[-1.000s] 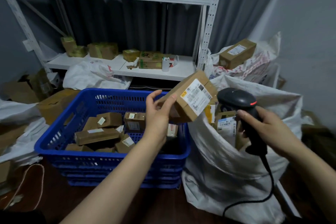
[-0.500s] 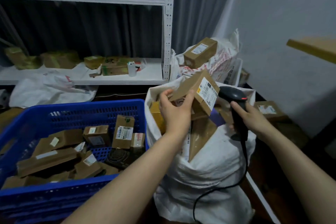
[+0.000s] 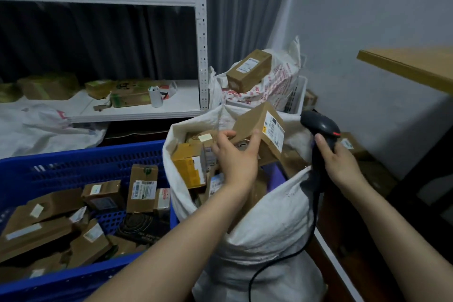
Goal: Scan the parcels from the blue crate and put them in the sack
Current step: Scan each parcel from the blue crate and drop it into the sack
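Note:
My left hand grips a brown cardboard parcel with a white label, tilted over the open mouth of the white sack. The sack holds several boxes, one of them yellow. My right hand holds a black barcode scanner by its handle at the sack's right rim, its cord hanging down the sack's side. The blue crate at the left holds several brown parcels.
A white metal shelf stands behind the crate with boxes and a white cup. Another full sack with a box on top sits behind. A wooden tabletop edge juts in at the right. White bags lie at the left.
My view has swung right. My left hand has carried the parcel from above the crate's edge to over the sack's mouth and lowered it. The scanner hand stays beside the sack.

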